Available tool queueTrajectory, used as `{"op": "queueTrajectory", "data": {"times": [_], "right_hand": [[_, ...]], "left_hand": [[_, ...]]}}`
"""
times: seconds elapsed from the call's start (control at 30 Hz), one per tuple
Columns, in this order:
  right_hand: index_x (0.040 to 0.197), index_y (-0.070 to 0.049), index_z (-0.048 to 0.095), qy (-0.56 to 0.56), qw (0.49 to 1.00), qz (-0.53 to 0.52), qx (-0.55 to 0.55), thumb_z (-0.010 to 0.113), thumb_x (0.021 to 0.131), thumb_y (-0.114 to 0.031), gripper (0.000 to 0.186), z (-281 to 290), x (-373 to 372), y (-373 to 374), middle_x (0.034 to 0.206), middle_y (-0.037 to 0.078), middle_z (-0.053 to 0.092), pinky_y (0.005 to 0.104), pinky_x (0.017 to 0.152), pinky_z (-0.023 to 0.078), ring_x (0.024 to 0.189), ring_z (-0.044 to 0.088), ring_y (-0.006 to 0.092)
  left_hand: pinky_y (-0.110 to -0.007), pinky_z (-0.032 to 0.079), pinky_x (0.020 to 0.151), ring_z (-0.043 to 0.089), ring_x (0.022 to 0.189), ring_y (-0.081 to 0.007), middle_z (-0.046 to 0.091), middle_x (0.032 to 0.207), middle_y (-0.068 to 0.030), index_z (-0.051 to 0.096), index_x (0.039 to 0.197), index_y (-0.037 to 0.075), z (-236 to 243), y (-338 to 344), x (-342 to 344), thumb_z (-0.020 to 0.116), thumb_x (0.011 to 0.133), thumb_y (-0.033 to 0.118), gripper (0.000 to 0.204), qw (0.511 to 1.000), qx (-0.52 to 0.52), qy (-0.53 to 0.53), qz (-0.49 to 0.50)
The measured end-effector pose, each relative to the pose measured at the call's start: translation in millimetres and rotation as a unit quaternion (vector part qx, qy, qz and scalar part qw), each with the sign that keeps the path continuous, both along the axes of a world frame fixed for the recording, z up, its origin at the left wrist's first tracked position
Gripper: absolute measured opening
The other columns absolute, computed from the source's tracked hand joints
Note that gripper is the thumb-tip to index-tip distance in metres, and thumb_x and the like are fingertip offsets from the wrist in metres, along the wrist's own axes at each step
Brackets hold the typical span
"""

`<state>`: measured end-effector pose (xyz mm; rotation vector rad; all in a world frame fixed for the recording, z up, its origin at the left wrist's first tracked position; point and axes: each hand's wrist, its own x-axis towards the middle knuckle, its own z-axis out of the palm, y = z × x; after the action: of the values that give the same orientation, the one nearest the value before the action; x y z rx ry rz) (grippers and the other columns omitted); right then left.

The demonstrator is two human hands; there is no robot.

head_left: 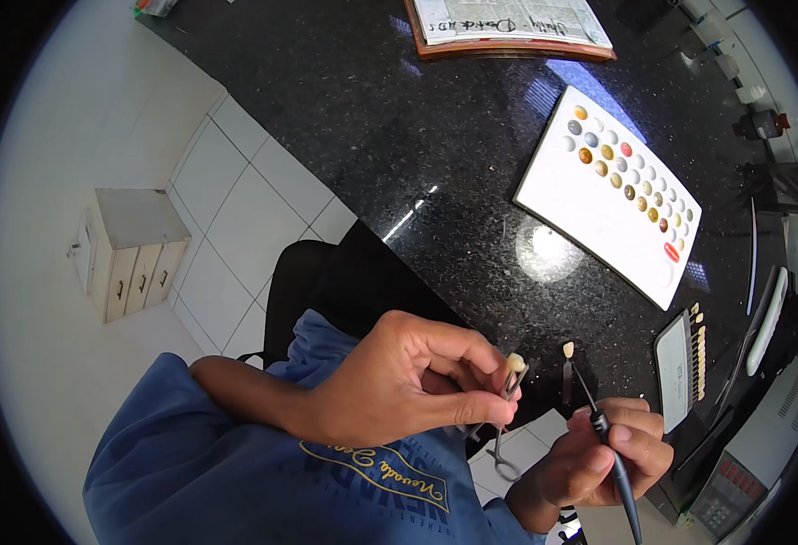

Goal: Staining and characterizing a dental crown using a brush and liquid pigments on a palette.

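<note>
My left hand (408,381) is closed around slim metal locking forceps (506,468), whose finger ring hangs below the fingers. At the forceps' tip sits a small cream tooth crown (515,362). Over to the right, my right hand (612,454) grips a fine brush (620,481) with a dark handle like a pen. Its thin tip points up and left, apart from the crown. Close to that tip, a single tooth-shade tab (569,349) lies on the dark speckled counter (362,118).
A white palette (567,204) with several coloured wells lies beyond my hands. Right of it is a tooth-shade guide (676,368) with a row of tabs. A grey device (744,481) stands lower right. Papers (508,20) lie at the far edge; a drawer cabinet (135,263) stands left.
</note>
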<state>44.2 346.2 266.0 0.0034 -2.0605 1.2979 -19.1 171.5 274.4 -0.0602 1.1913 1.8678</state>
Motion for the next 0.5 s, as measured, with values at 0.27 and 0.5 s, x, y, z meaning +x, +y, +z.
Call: {"op": "queueTrajectory", "data": {"times": [0.27, 0.5], "right_hand": [[0.088, -0.004, 0.046, -0.041, 0.999, 0.017, 0.012, 0.058, 0.087, -0.026, 0.025, 3, 1, -6, 0.065, 0.007, 0.048, 0.0215, 0.049, 0.037, 0.051, 0.046, 0.0116], [0.089, -0.004, 0.048, -0.044, 0.998, 0.037, 0.01, 0.061, 0.086, -0.022, 0.022, 2, -1, -5, 0.066, 0.007, 0.049, 0.0218, 0.049, 0.04, 0.052, 0.05, 0.0126]], "left_hand": [[-0.026, 0.055, 0.074, 0.066, 0.08, -0.0166, 0.066, 0.087, -0.0154, 0.062, 0.089, -0.007, -11, 4, 0, 0.066, 0.08, -0.001, 0.011, 0.999, 0.037, -0.019, -0.005], [-0.026, 0.056, 0.075, 0.066, 0.083, -0.017, 0.066, 0.088, -0.0157, 0.063, 0.086, -0.006, -16, 7, 4, 0.068, 0.077, -0.002, 0.011, 1.0, 0.0, 0.01, 0.015]]}}
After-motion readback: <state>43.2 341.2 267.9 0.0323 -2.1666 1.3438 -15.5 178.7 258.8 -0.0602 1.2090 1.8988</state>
